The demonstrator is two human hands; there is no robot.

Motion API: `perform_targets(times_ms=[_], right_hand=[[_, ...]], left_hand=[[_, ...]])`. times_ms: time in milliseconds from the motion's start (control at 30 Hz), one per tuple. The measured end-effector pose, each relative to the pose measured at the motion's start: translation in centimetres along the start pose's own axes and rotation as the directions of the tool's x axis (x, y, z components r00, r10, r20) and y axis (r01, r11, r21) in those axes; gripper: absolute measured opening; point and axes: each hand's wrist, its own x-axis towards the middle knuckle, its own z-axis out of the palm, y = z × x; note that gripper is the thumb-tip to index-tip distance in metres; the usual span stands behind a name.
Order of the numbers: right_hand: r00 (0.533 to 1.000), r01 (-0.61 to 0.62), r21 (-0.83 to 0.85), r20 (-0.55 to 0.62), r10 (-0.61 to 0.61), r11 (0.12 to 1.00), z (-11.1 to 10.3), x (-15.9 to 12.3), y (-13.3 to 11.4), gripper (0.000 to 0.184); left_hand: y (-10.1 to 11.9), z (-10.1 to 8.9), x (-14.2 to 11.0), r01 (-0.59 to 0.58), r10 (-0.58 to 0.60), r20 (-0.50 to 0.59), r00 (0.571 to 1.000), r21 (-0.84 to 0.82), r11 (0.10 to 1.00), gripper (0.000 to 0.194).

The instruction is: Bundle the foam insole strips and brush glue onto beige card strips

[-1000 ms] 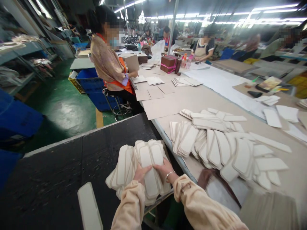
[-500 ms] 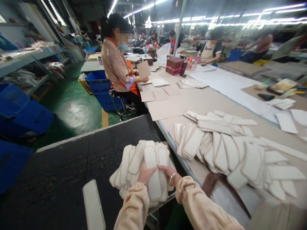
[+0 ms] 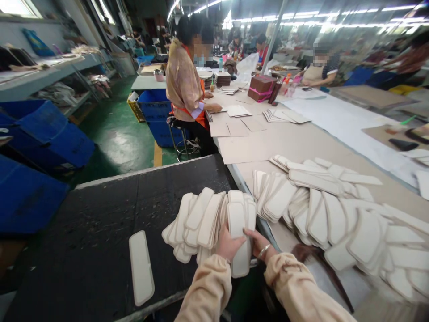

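The bundle point(image 3: 237, 219) of pale strips sits between the hands at the near right corner of the black tabletop point(image 3: 100, 250), just beside the pile point(image 3: 201, 217), its near end seeming to reach past the edge. To handle it well, squeeze evenly from the 2 long sides, since thin, smooth strips like these would likely fan out under a lopsided push. The thumbs are best laid light on the top strip, so that it does not slide off the ones below, and the near end wants support, as it could tip over the edge. Tapping the long edges flush with small nudges should serve better than 1 hard squeeze. The left hand point(image 3: 228, 244) comes in from the near side, palm turned inward, its thumb across the top strip and its fingers along the left side. The right hand point(image 3: 258, 243), a bracelet point(image 3: 264, 251) at its wrist, mirrors it lower on the right side, thumb pointing in. The fingers of each are closed narrowly on the bundle, though the undersides are hidden, so how deep they reach is hard to tell. A loose strip point(image 3: 141, 268) lies well apart on the left, and a heap point(image 3: 318, 214) spreads over the pale tabletop point(image 3: 246, 150) on the right.
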Motion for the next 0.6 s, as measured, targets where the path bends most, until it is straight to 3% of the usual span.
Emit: perform_targets(times_ms=[100,167,267,367,467,600], right_hand=[[1.000,0.021,-0.017,0.007,-0.021,1.000,-0.7,-1.2,-1.2,0.049],[0.999,0.042,-0.022,0.010,-0.042,0.999,-1.0,-2.1,-1.9,0.045],[0.997,0.073,-0.030,0.017,-0.073,0.997,-0.8,-3.5,-3.0,0.040],[0.992,0.116,-0.024,0.054,-0.114,0.993,0.0,-4.5,-4.2,0.042],[0.976,0.179,0.010,0.121,-0.179,0.984,1.6,-5.3,-6.0,0.048],[0.927,0.319,0.070,0.182,-0.327,0.945,4.6,-7.7,-9.7,0.049]], left_hand=[[1.5,1.2,-0.8,-0.018,0.038,-0.088,0.995,0.211,0.977,0.072],[2.3,1.8,-1.3,-0.017,0.042,-0.073,0.996,0.313,0.950,0.079],[3.5,2.4,-2.2,-0.042,0.054,-0.026,0.998,0.336,0.941,0.081],[5.2,2.5,-2.8,-0.097,0.129,-0.067,0.989,0.353,0.931,0.080],[8.1,2.0,-3.2,-0.171,0.249,-0.128,0.960,0.437,0.883,0.081],[13.8,1.4,-4.4,-0.314,0.432,-0.083,0.898,0.566,0.762,0.082]])
